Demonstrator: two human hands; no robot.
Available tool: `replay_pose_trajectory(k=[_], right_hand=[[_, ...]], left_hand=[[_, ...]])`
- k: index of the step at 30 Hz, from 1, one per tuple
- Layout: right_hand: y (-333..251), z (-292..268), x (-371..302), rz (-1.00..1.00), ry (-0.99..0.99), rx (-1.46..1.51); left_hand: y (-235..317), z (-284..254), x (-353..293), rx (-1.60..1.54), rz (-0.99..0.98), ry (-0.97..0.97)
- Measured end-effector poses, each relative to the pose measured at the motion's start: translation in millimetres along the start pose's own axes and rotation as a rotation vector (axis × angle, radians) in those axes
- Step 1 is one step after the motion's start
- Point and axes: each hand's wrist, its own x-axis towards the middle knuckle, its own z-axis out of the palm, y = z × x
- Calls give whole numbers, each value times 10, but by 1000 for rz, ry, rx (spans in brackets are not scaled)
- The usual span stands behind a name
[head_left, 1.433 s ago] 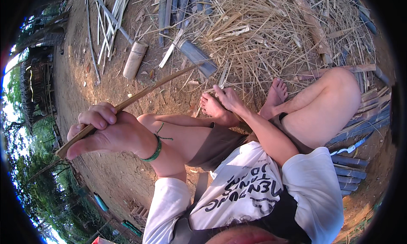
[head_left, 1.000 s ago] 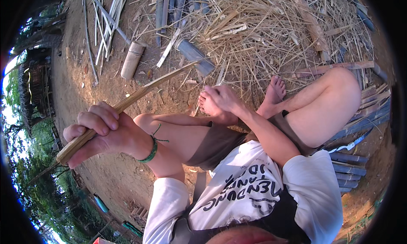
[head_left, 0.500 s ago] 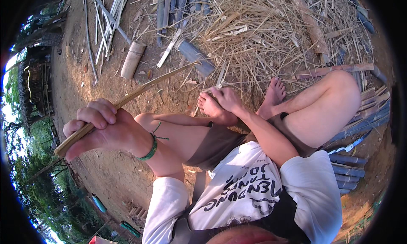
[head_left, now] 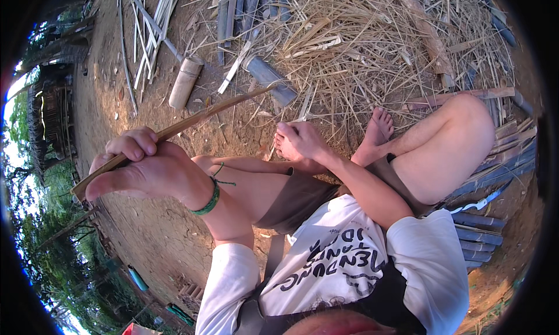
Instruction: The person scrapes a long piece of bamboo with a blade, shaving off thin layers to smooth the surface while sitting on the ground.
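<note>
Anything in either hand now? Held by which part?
Left hand: a long, thin brown stick, held near its lower-left end in the picture. Right hand: cannot tell whether it holds anything.

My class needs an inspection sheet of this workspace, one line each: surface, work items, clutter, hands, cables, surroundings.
Surface: brown, bare-earth ground, cracked in places.
Work items: long, thin, brown wood-like strip, held slanting; its far tip overlaps a grey-blue hollow cylinder in view, contact unclear.
Clutter: heap of straw-coloured shavings; crossed pale, slender strips; beige bamboo-like cylinder; grey split lengths at right.
Hands: left hand has its fingers wrapped round the brown strip; right hand is by a bare foot, grip unclear.
Cables: nothing seen.
Surroundings: green trees and a dark thatched structure at left.
</note>
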Motion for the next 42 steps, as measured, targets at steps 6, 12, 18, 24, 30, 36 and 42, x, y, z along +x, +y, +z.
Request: replay_pose_trajectory(k=[6, 12, 18, 24, 30, 36, 42], right_hand=[[559, -295, 107, 449, 26, -325], [248, -118, -5, 182, 54, -134], [1192, -260, 81, 341, 196, -446], [572, 45, 128, 333, 14, -108], [-768, 205, -214, -75, -50, 72], [12, 118, -27, -48, 35, 58], [210, 77, -26, -29, 94, -33]], left_hand=[[48, 87, -36, -6, -4, 22], [39, 72, -32, 5, -36, 103], [47, 111, 70, 13, -7, 130], [17, 142, 151, -31, -52, 108], [24, 107, 24, -39, 5, 160], [100, 157, -32, -29, 17, 168], [89, 120, 10, 3, 12, 203]])
